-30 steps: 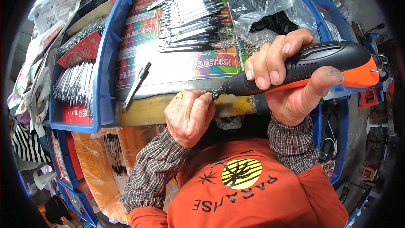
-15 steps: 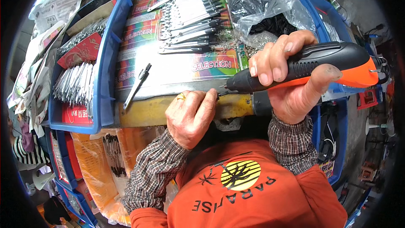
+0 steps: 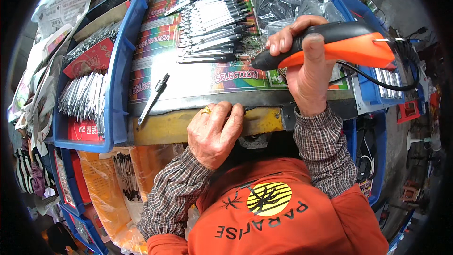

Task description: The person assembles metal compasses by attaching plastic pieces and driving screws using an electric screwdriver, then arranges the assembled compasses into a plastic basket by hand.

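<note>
While your right hand [image 3: 309, 73] fingers wrap the orange-and-black corded power tool [image 3: 339, 45], your left hand [image 3: 214, 132] fingers curl closed on the table's yellow front edge [image 3: 170, 127], empty.

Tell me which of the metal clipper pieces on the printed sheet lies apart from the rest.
The single clipper piece near the sheet's left edge, lying diagonally alone; the others form a stacked row farther up the sheet.

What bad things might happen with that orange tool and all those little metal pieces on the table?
The right hand holds the orange and black power tool tip-down, close to the left hand at the bench edge, so the tip might nick those fingers. The tool's black cord loops over the blue tray and might snag. The single metal piece lies near the edge and may get knocked off.
</note>
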`<state>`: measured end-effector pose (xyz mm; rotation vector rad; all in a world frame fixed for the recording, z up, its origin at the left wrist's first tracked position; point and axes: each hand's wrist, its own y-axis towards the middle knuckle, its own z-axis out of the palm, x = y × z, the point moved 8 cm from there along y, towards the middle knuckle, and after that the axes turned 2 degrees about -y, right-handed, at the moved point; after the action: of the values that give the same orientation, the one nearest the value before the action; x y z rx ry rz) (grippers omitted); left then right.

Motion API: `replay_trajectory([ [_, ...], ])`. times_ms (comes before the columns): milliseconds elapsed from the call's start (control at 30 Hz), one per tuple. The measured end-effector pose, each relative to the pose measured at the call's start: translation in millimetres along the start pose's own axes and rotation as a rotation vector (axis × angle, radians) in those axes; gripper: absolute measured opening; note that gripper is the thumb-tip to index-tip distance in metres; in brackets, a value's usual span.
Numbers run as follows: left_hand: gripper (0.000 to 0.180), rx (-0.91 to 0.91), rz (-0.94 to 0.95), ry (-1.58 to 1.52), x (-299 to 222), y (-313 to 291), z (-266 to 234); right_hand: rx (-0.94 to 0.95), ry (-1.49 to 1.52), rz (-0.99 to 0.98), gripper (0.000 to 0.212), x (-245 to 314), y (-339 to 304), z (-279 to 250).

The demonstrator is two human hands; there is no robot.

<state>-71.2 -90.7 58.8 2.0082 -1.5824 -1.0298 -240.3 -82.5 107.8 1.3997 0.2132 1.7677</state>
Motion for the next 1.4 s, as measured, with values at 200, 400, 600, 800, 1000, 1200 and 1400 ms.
replay_trajectory([
  [200, 0.031, -0.047, 0.017, -0.006, 0.6, -2.1, 2.3, -0.009, -0.071, -0.036, 0.025, -4.2, 5.0, -5.2],
  [400, 0.030, -0.083, 0.026, 0.004, 2.5, -6.7, 0.9, -0.015, -0.045, -0.015, 0.027, -9.4, 1.5, -3.8],
  [600, 0.029, -0.114, 0.041, 0.007, -0.4, -4.3, -4.8, -0.001, 0.012, -0.023, 0.030, 2.1, -5.4, -2.1],
  [800, 0.029, -0.162, 0.053, 0.005, -0.1, -6.8, -4.7, 0.069, 0.054, 0.018, 0.038, 13.2, -17.7, 1.6],
  [1000, 0.030, -0.194, 0.049, -0.012, -1.2, -7.5, -6.5, 0.084, 0.080, 0.055, 0.049, 27.5, -23.3, 7.9],
  [1200, 0.033, -0.174, 0.094, 0.010, -4.2, -6.8, -4.7, 0.093, 0.081, 0.053, 0.051, 32.3, -25.3, 8.4],
  [1400, 0.033, -0.119, 0.124, 0.038, -4.4, -6.0, -1.3, 0.092, 0.096, 0.089, 0.054, 31.6, -27.7, 8.5],
])
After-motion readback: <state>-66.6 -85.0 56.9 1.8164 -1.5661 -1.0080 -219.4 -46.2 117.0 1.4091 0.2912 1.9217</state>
